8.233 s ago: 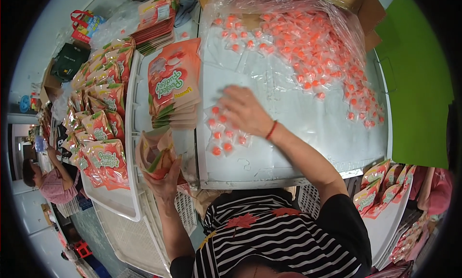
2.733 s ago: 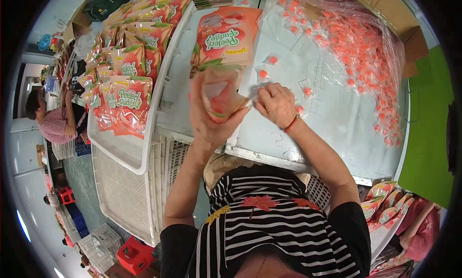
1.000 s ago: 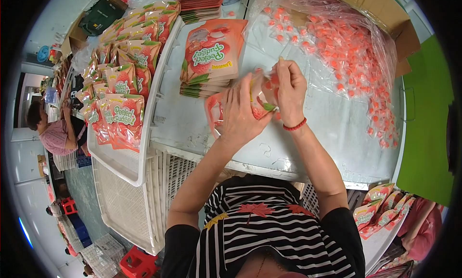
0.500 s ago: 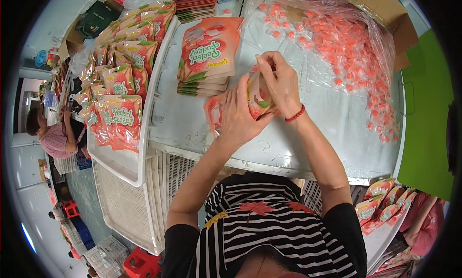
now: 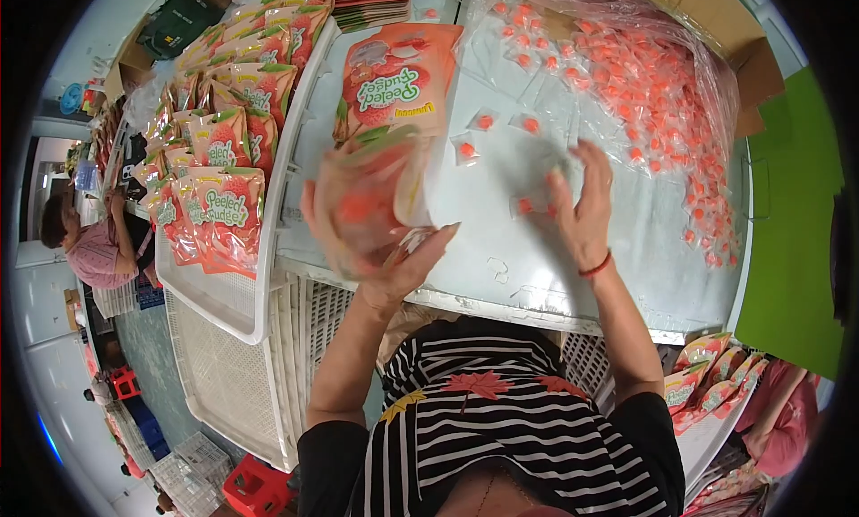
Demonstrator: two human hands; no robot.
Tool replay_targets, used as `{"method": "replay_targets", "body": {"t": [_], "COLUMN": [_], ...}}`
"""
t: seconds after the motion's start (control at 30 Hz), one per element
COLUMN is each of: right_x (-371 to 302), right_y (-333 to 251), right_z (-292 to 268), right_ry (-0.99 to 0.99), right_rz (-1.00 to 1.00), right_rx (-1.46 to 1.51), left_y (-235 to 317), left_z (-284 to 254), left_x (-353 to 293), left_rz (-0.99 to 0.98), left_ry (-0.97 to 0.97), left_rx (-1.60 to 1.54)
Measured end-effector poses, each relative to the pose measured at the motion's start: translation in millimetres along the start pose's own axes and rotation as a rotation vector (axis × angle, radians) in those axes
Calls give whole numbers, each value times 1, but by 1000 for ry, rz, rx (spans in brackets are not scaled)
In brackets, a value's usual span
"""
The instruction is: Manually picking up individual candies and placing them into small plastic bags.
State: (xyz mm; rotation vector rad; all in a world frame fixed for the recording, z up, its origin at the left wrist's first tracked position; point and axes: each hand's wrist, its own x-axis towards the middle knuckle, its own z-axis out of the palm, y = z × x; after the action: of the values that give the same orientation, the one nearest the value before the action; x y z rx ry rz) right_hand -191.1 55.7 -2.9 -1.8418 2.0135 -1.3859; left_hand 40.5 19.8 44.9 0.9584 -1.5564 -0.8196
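My left hand (image 5: pixel 401 273) grips a pink candy pouch (image 5: pixel 365 199), tilted and smeared by motion, over the table's near left part. Its fingers are partly hidden behind the pouch. My right hand (image 5: pixel 586 204), with a red beaded bracelet at the wrist, hovers over the table with fingers apart and nothing visible in them. Just left of its fingertips is a small wrapped red candy (image 5: pixel 526 205). Several more loose wrapped candies (image 5: pixel 484 120) lie farther back. Behind the held pouch rests a stack of flat printed pouches (image 5: pixel 394 78).
A heap of wrapped candies (image 5: pixel 635 96) spills from a clear plastic bag at the back right, beside a cardboard box (image 5: pixel 761 78). On the left, a white tray (image 5: pixel 259 298) carries rows of plump pouches (image 5: pixel 224 204). Co-workers (image 5: pixel 103 248) are at both sides.
My hands have moved apart. The left has carried the pouch leftward and turned it; the right has moved right and opened. Loose candies now show on the table between them.
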Motion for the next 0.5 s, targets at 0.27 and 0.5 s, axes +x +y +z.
{"method": "replay_targets", "body": {"t": [0.27,0.5], "right_x": [-11,36], "right_y": [34,15], "right_z": [53,103], "right_ry": [-56,-244], "right_rz": [-106,-154], "right_rx": [-261,-341], "left_y": [-6,-5], "left_z": [-21,-32], "left_x": [-12,-15], "left_rz": [-122,-127], "left_ry": [159,191], "left_rx": [-90,-41]}}
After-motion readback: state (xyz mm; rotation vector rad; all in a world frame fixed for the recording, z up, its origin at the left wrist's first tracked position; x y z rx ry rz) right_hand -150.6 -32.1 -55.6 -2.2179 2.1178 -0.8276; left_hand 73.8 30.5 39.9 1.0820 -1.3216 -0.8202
